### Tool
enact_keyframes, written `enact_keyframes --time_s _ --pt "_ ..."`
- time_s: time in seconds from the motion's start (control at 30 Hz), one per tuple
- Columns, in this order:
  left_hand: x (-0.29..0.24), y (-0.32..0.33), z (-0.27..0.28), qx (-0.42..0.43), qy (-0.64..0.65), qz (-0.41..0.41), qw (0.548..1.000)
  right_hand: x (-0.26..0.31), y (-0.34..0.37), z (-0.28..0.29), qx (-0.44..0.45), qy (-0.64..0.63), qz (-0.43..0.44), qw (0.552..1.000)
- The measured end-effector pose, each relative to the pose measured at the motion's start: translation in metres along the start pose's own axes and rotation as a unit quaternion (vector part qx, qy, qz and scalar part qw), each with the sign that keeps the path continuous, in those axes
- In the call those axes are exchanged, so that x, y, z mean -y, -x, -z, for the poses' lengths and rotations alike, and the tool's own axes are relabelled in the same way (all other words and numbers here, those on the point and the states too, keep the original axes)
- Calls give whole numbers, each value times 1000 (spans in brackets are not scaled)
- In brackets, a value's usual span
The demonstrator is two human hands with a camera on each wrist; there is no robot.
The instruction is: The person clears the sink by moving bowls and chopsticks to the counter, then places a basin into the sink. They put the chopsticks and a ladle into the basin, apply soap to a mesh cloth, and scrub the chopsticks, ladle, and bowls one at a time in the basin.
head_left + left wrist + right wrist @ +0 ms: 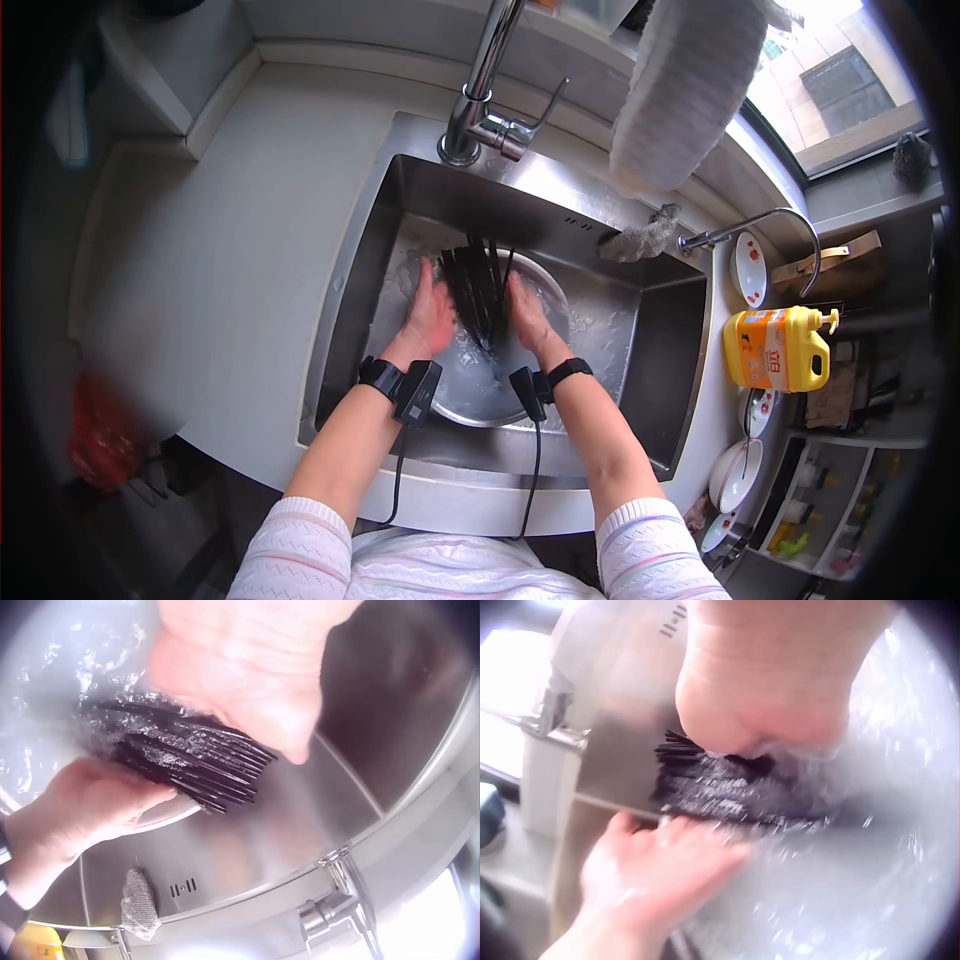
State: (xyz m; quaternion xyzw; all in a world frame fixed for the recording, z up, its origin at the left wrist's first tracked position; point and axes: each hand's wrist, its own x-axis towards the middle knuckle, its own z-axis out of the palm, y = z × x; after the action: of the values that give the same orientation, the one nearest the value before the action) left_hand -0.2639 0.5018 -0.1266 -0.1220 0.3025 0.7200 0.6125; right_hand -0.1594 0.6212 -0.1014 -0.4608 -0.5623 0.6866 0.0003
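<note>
A bundle of wet black chopsticks [474,285] slants in a round metal basin [560,283] of cloudy, sudsy water, its upper ends fanned past the rim. My left hand [430,312] lies along the bundle's left side, fingers extended against it and thumb raised. On the opposite side, my right hand [528,312] presses the sticks with its fingers stretched along them. In the left wrist view the chopsticks [191,754] lie between both hands, their lower ends hidden in the water. The right wrist view shows the left hand [656,874] with straight fingers at the bundle's edge.
The basin stands in a steel sink [660,350] under a chrome faucet [478,110]. A grey mesh scrubber [645,238] hangs on the sink's back rim. To the right are a yellow soap jug [775,348], bowls [735,475] and a small curved tap [815,240].
</note>
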Motion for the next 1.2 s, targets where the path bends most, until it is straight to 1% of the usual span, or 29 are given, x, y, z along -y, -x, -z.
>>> enact_keyframes --time_s 0.07,0.1,0.13,0.17,0.23,0.27,0.3,0.33,0.37,0.4,0.43,0.47,0.53,0.57,0.63,0.7,0.73,0.77,0.8,0.83,0.87,0.9,0.97,1.0,1.03,1.07,1.1,1.17,1.2 --pt "3 -9 3 -17 5 -16 1000 -18 -11 -8 20 46 20 999" --pt "8 -23 9 -48 -9 -63 997 -25 -13 -18 40 92 40 994" --pt "13 -34 16 -79 -25 -108 991 -37 -10 -32 23 88 138 986" --pt "12 -32 12 -79 -25 -107 991 -35 1 -42 -3 203 193 960" --pt "9 -26 3 -31 33 -58 997 -45 -2 -48 -43 251 286 924" --pt "9 -19 -6 21 74 -58 995 -43 -3 -43 -46 250 287 924" --pt "12 -24 3 21 71 -57 996 -38 -5 -33 -12 294 229 928" --pt "14 -28 17 -74 -27 -84 993 -34 -6 -24 23 336 169 926" --pt "16 -32 26 -167 -125 -110 972 -41 -18 -10 47 353 134 925" --pt "10 -19 17 -134 -99 -95 981 -42 -21 4 14 333 107 937" --pt "10 -20 18 -134 -99 -94 981 -44 -24 13 -18 312 80 947" --pt "9 -20 18 -121 -113 -111 980 -48 -24 14 -17 313 79 946" --pt "10 -20 18 -107 -125 -127 978 -59 -20 16 -50 379 81 921" --pt "7 -15 8 -86 -116 -122 982 -53 -14 11 -51 381 81 920" --pt "7 -12 -4 -64 -105 -117 986 -33 5 -6 134 364 147 910" --pt "9 -11 -9 -48 -117 -81 989 -20 5 11 140 343 155 916" --pt "8 -10 -11 -9 -124 -62 990 -4 0 29 150 356 105 917" --pt "9 -8 -14 -7 -123 -62 990 7 0 40 160 368 54 914" --pt "11 -7 -17 20 -161 -43 986 10 5 42 159 369 53 914" --pt "15 -6 -22 48 -197 -25 979 14 11 45 129 238 111 956" --pt "22 -3 -27 55 -237 -14 970 19 18 47 95 104 167 976" --pt "38 -4 -30 58 -235 -14 970 24 26 41 93 106 167 976" --pt "65 -4 -36 46 -387 -45 920 33 35 16 81 50 179 979" --pt "69 -2 -36 47 -389 -46 919 35 36 11 54 30 158 985" --pt "71 -1 -36 54 -425 -30 903 36 37 13 53 27 161 985" --pt "70 2 -37 60 -462 -13 885 38 38 16 0 -59 141 988" --pt "70 6 -36 60 -464 -14 883 40 40 20 -53 -144 119 981" --pt "70 14 -33 86 -577 30 812 51 42 39 -118 -278 130 944" --pt "69 20 -36 84 -570 -7 817 52 44 50 -116 -317 118 934"
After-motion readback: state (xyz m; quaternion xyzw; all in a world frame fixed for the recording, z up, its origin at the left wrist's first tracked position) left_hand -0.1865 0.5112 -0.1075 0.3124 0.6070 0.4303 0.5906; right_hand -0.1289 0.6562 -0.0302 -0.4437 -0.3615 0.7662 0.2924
